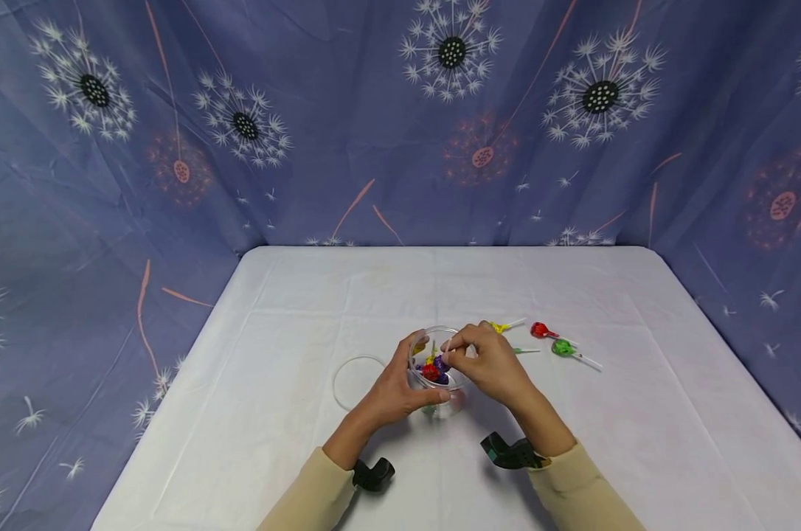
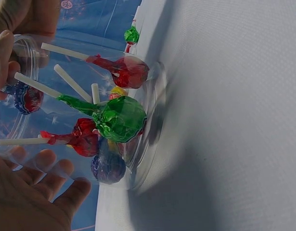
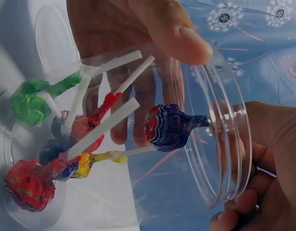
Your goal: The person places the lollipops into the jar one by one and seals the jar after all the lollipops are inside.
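Observation:
A clear plastic jar [image 1: 455, 410] stands on the white table, its round mouth facing up. My left hand [image 1: 390, 389] grips it from the left, with the thumb along the near side. Inside are several wrapped lollipops, among them a green lollipop [image 2: 120, 119], a red lollipop [image 2: 130, 72] and a yellow lollipop [image 3: 84, 166]. At the jar's mouth my right hand [image 1: 495, 363] pinches a purple-blue lollipop [image 3: 168, 128] by its stick. Its head hangs inside the jar, above the others. The fingers cover most of that stick.
Left of the jar lies a clear round lid [image 1: 336, 383]. To the right on the table are a red lollipop [image 1: 540, 330], a green lollipop [image 1: 563, 347] and a yellow lollipop [image 1: 498, 327], plus another white stick [image 1: 529, 351] partly behind the right hand. A patterned curtain [image 1: 347, 147] surrounds the table.

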A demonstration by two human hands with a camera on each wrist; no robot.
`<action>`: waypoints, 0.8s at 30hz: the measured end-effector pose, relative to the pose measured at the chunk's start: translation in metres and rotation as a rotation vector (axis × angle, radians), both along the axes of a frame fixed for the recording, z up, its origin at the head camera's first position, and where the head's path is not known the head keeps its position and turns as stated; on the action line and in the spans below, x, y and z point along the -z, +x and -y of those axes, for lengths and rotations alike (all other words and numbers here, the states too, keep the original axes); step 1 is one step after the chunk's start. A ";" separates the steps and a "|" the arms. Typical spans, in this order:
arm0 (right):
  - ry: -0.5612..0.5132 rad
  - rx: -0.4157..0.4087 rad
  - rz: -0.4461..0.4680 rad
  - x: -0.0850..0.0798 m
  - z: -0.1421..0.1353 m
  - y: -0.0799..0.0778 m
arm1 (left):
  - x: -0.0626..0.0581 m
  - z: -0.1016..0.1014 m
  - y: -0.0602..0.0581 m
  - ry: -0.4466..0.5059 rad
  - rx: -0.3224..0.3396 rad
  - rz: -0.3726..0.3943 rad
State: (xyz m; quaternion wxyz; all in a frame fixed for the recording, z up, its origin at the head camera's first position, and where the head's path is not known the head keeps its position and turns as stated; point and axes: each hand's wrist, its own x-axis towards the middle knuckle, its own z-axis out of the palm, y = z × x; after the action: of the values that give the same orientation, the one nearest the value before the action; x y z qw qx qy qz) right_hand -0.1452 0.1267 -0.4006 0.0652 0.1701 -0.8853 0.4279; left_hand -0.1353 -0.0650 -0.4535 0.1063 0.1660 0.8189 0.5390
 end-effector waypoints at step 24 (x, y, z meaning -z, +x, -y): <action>-0.075 0.075 -0.039 -0.004 -0.033 -0.003 | -0.002 -0.003 0.000 -0.017 -0.012 0.008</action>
State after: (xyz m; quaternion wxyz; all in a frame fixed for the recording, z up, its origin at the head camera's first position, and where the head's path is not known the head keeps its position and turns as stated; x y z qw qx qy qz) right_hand -0.1478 0.1597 -0.3967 0.1048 0.1423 -0.8729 0.4547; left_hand -0.1348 -0.0624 -0.4516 0.1078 0.1581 0.8240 0.5334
